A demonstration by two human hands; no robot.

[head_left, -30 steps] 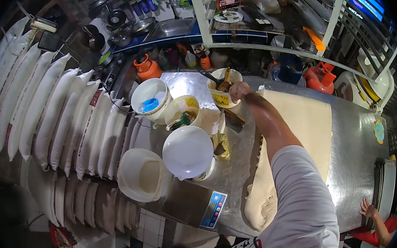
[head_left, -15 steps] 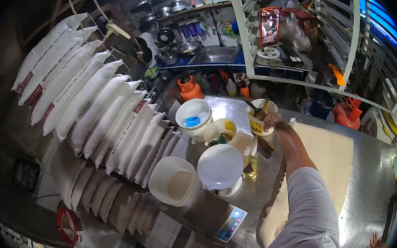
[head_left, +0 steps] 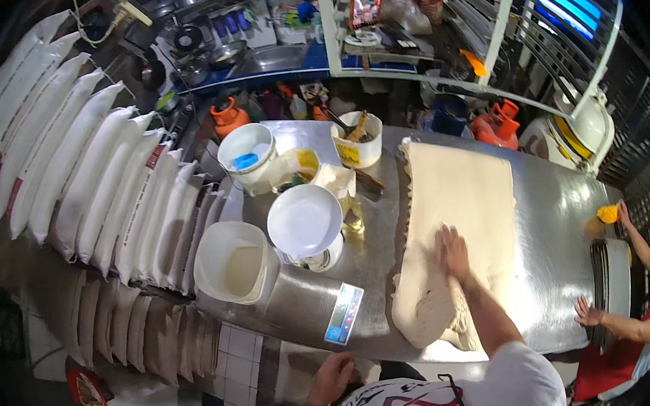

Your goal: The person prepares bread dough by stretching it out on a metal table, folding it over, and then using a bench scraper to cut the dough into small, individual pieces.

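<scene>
A long pale sheet of dough (head_left: 455, 188) lies on the steel table (head_left: 557, 206), bunched and uneven at its near end. My right hand (head_left: 451, 258) rests on it with fingers spread. Below the table's near edge, left of the dough, my left hand (head_left: 332, 376) has curled fingers; their inside is hidden. A scale's display (head_left: 343, 316) sits near it. At the dough's upper left stands a white tub (head_left: 357, 148) with utensils in it. A bowl (head_left: 303, 213) rests on a second scale, beside a square plastic container (head_left: 210, 259).
Stacked white sacks (head_left: 75, 178) line the left. Orange gas cylinders (head_left: 496, 130), a rack (head_left: 491, 65) and a sink (head_left: 270, 57) are behind. At right, a co-worker's hands (head_left: 590, 311) reach over trays (head_left: 614, 278), one holding a yellow object (head_left: 607, 215).
My right hand has left the white tub and come down onto the dough. My left hand has come into view. The view has shifted. The co-worker's upper hand now holds the yellow object.
</scene>
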